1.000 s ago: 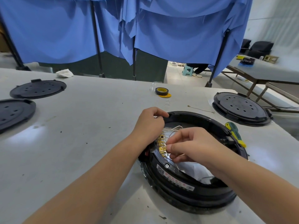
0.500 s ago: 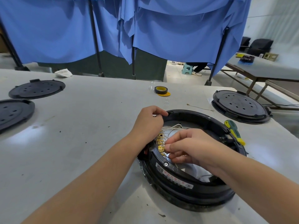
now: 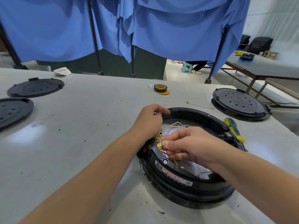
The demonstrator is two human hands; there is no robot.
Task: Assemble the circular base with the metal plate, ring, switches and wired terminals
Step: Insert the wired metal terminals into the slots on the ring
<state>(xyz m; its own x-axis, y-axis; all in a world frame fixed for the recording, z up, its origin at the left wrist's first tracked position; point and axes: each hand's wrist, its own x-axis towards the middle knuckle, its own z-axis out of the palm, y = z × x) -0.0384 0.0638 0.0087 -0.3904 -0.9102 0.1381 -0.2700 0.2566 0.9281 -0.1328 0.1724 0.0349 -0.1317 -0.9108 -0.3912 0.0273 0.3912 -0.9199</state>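
A big grey table fills most of the view. Behind it hang blue curtains on dark poles. The black round base sits on the table, and everything else is told from it. Far to the left of the base lie two flat black lids. Behind the base is a roll of dark tape. To the right of the base and a bit behind it sits another black round part. A green and yellow screwdriver leans on the right rim of the base.

The left hand is curled over the back left rim of the base and grips it. The right hand is over the middle of the base. Its fingers are bent and pinch at the row of gold terminals on the left inside wall. It may be holding one small terminal, but that part is too tiny to be sure. Thin white wires run between the two hands.

Since half a second ago, both hands have stayed in nearly the same spots, and the right fingers have closed in tighter on the gold row.
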